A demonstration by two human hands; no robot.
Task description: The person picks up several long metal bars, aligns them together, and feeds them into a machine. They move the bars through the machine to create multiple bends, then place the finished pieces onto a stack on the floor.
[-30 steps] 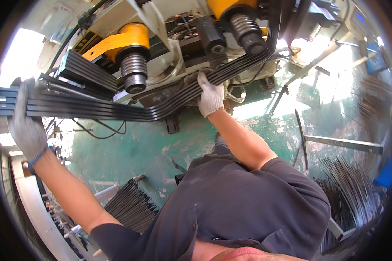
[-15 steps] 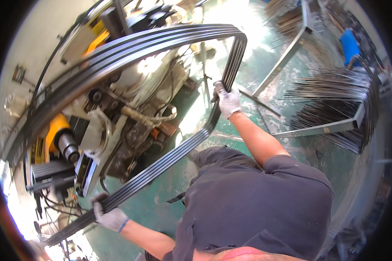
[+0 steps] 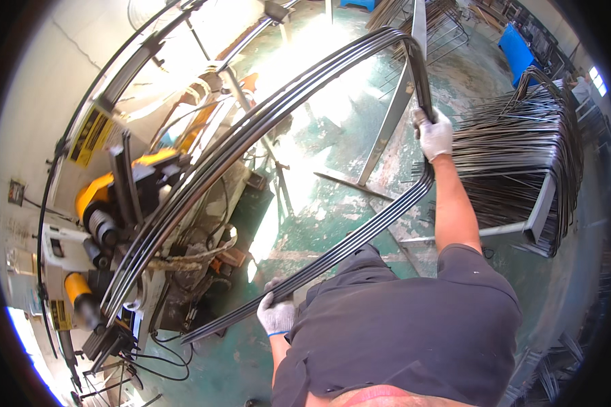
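Note:
A bundle of several dark metal rods, lying side by side and bent into a long U, spans the view in front of my body. My right hand, in a pale work glove, is closed around the short bent end at the upper right. Lower down, my gloved left hand grips the near leg of the bundle, close to my torso; its fingers are partly hidden. The far leg curves down to the left, passing in front of a machine with orange and black parts.
On the right, a grey metal stand carries a thick stack of similar bent rods. A blue object stands behind it. Black cables hang below the machine. The green floor is worn.
The rod bundle has moved right, away from the machine, with both hands still on it. My left hand has come closer to my body; my right arm reaches farther right. The view has shifted too.

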